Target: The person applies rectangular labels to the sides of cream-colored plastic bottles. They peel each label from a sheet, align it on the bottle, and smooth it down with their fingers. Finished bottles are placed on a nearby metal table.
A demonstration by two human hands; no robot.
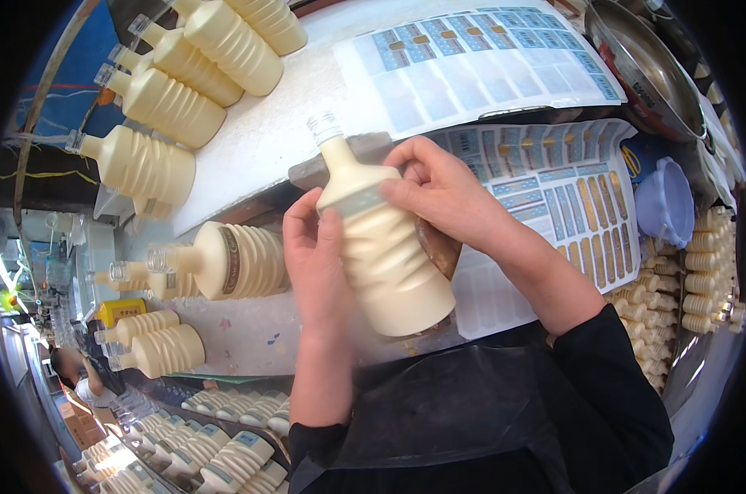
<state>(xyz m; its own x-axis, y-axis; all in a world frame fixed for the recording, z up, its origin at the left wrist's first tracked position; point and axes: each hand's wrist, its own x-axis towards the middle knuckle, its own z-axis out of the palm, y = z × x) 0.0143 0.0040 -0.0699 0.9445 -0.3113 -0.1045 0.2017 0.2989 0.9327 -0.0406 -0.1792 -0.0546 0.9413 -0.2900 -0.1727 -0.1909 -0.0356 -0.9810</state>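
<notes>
Gripping a cream-coloured ribbed bottle [381,247] at the centre of the frame, both hands close around it. The left hand [315,255] wraps the bottle's left flank, thumb lying along the wavy ridges. The right hand [443,189] comes in from the right, fingers curled over the smooth shoulder where a pale band-shaped label [352,202] runs round the bottle. The bottle tilts with its neck toward the upper left; its clear threaded mouth [323,126] has no cap on it. Its body is glossy and opaque, moulded in soft stacked ripples, and its flat base points to the lower right.

Behind the hands lies a white worktop [266,132]. On it, in the upper right of the frame, sit two sheets of stickers [546,177], glossy backing paper printed with small blue and gold rectangles, many slots already peeled bare. More bottles of the same ribbed shape lie on their sides in a row at the upper left [183,74], and one labelled bottle with a dark gold band [233,259] lies just left of the left hand. A shiny metal bowl [636,66] sits at the upper right, and a pale lilac plastic funnel [669,202] just below it. Rows of upright bottles [678,296] fill the right edge, and capped ones [224,453] crowd the lower left. Black sleeves [603,387] cover the forearms at the bottom.
</notes>
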